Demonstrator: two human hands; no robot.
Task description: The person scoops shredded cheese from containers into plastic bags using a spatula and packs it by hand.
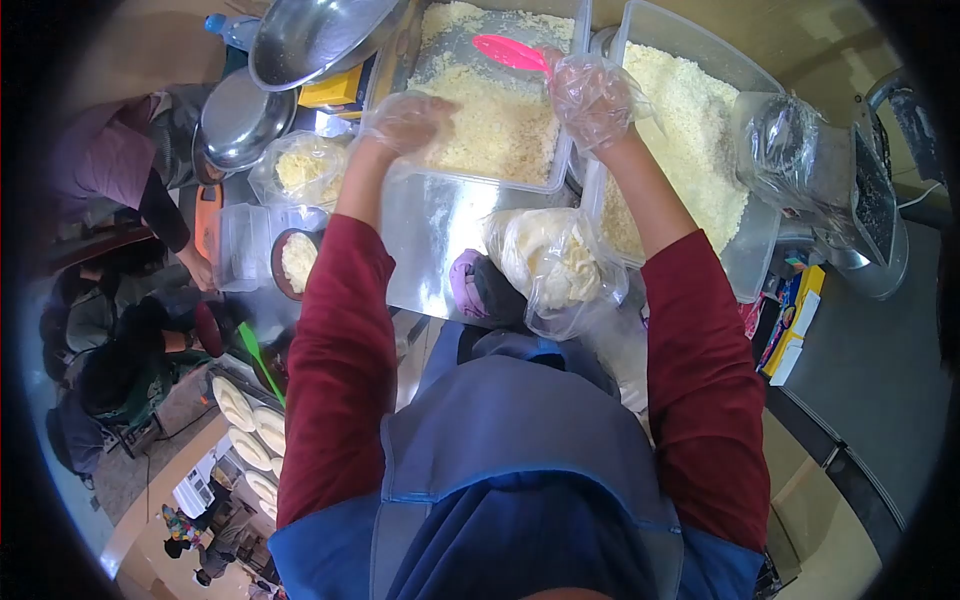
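My left hand (408, 122), in a clear plastic glove, rests over the left side of a clear plastic bin (553, 180), its fingers stretched toward the pale grated cheese-like crumbs (490, 130) inside. At the bin's right wall, my gloved right hand (592, 95) is closed around the handle of a pink plastic scoop (510, 52). The scoop's head points left over a thinly covered part of the bin. To the right, a second clear bin (765, 235) holds more of the pale crumbs. A plastic bag of pale food (565, 265) sits on the metal table near my body.
Metal bowls (247, 118) and a bag of pale shreds (305, 170) stand on the left. A bowl of white crumbs (298, 262) is beside a clear container (243, 245). A plastic-wrapped machine (790, 135) stands right. Another person's hand (200, 270) is at far left.
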